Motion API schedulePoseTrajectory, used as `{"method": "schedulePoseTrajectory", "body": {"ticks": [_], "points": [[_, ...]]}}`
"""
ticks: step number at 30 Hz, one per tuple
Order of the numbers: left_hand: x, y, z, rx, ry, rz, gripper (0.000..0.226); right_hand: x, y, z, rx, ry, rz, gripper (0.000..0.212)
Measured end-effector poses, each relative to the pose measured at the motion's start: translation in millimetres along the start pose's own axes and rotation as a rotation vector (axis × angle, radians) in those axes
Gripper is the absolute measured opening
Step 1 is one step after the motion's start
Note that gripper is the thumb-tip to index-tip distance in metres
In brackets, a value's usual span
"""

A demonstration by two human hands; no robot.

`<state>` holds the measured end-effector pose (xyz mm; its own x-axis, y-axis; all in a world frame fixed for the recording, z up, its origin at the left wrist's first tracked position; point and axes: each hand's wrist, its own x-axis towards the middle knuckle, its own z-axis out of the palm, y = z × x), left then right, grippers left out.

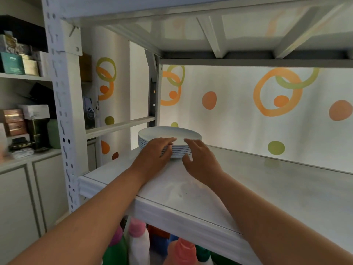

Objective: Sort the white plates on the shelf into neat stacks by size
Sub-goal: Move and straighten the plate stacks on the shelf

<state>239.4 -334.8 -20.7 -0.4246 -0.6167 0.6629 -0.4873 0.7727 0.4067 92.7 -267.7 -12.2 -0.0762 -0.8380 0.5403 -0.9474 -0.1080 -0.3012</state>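
Observation:
A stack of several white plates [168, 133] stands near the back left corner of the white shelf [257, 184]. My left hand [154, 152] lies against the front left side of the stack, its fingers stretched along the rim of the top plate. My right hand [200, 159] is at the front right of the stack, fingers spread and relaxed, fingertips at the top plate's rim, thumb near the bottom plates. Neither hand curls round a plate. The lower front of the stack is hidden by my hands.
The shelf surface stretches bare to the right of the stack. An upper shelf hangs close overhead. A perforated metal post [63, 111] stands at the left. Coloured bottles [181, 251] fill the level below. Boxes sit on shelving [21, 115] at far left.

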Motion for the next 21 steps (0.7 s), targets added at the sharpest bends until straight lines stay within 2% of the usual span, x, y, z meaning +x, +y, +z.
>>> {"method": "schedulePoseTrajectory", "body": {"ticks": [3, 5, 7, 9, 13, 16, 19, 21], "points": [[10.3, -2.8, -5.0, -0.105, 0.216, -0.045, 0.039, 11.5, 0.4, 4.8, -0.026, -0.006, 0.048, 0.055], [23.4, -8.3, -7.6, -0.189, 0.288, -0.23, 0.044, 13.7, 2.1, 13.8, -0.013, -0.003, 0.054, 0.053], [34.7, -17.7, -7.7, -0.255, 0.223, -0.503, 0.052, 13.1, 6.5, 22.1, -0.019, 0.027, 0.0, 0.048], [37.9, -27.3, -2.4, -0.28, 0.103, -0.637, 0.056, 13.8, 11.2, 24.3, -0.002, 0.066, -0.031, 0.04], [35.2, -36.0, 2.1, -0.25, 0.081, -0.601, 0.05, 15.6, 13.5, 24.4, -0.018, 0.082, -0.063, 0.036], [30.6, -35.6, -1.4, -0.272, 0.105, -0.598, 0.052, 16.7, 11.6, 24.8, 0.081, 0.086, 0.007, 0.032], [29.8, -38.8, -5.0, -0.369, 0.231, -0.667, 0.053, 19.0, 10.6, 17.9, 0.353, 0.226, 0.208, 0.032], [31.9, -39.3, -4.9, -0.458, 0.26, -0.716, 0.058, 19.2, 11.4, 10.1, 0.572, 0.239, 0.416, 0.049]]}}
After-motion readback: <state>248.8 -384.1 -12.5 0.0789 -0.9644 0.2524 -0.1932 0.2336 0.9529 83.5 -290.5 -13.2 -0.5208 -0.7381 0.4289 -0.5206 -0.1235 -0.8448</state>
